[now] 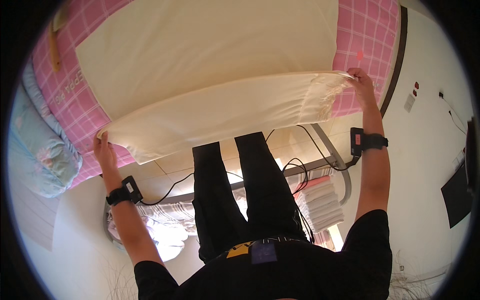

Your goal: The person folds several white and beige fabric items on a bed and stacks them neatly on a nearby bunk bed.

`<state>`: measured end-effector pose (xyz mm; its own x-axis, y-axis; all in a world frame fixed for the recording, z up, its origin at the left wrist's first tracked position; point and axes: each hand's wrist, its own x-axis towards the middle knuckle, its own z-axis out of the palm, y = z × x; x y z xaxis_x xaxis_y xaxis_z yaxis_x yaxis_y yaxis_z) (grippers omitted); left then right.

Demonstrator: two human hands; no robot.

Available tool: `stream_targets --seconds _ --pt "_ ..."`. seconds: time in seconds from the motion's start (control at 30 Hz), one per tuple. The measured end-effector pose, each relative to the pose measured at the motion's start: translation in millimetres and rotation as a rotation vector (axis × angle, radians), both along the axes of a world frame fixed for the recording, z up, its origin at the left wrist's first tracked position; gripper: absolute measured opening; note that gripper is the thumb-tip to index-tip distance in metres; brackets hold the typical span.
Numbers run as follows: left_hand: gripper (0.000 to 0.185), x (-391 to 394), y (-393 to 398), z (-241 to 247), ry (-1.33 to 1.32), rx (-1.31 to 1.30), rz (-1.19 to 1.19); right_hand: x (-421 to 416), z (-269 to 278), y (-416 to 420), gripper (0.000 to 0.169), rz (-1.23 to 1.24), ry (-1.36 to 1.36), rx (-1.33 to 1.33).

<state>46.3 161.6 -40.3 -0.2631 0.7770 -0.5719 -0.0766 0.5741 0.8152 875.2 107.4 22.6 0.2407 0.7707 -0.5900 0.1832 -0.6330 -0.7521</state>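
A large cream cloth (210, 48) lies spread over a bed with a pink checked sheet (363, 26). Its near edge is raised and stretched between my two hands, the end hanging down in front of my legs. My left hand (104, 150) pinches the left corner of that raised edge. On the other side my right hand (360, 84) grips the right corner, where lace-like or frayed trim shows on the hanging part. Both arms are held wide apart.
A wooden-handled brush or similar tool (54, 48) lies at the bed's far left. Folded light-blue floral bedding (45, 150) sits at the left edge. Behind me stands a metal-framed rack (343, 165) with stacked folded cloths (320, 206). Black cables (180, 183) run from my wrist devices.
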Motion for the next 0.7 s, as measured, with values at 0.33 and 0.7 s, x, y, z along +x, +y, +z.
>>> stream_targets --seconds 0.33,0.7 --pt "0.027 21 26 -33 0.239 0.056 -0.145 -69 -21 48 0.023 0.495 -0.785 0.343" --pt "0.026 60 90 27 0.687 -0.279 -1.273 -118 -7 76 0.019 1.009 -0.637 0.073"
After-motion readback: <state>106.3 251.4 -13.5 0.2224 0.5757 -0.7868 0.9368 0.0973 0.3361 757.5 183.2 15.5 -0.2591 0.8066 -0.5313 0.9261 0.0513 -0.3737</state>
